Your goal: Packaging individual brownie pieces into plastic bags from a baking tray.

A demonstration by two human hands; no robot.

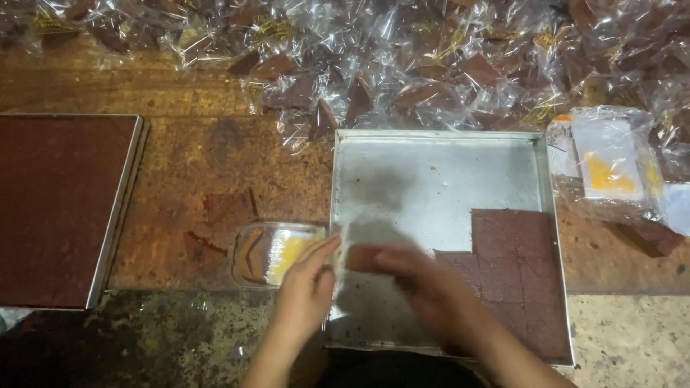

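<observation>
Pinching a clear wrapper (338,251) at the metal tray's (431,179) near-left edge, the left hand (305,287) steadies it; the blurred right hand (424,287) grips a soft, crumbly brown slab piece (363,257), probably best held by its sides.

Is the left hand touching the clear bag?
Touching: the head view shows the left hand with fingers pinching the clear bag edge over the metal tray.

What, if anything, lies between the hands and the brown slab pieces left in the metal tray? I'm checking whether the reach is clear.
Nothing visible blocks it. The right hand, blurred, is over the metal tray just left of the remaining brown slab. The left hand holds a clear wrapper at the tray's left rim.
</observation>
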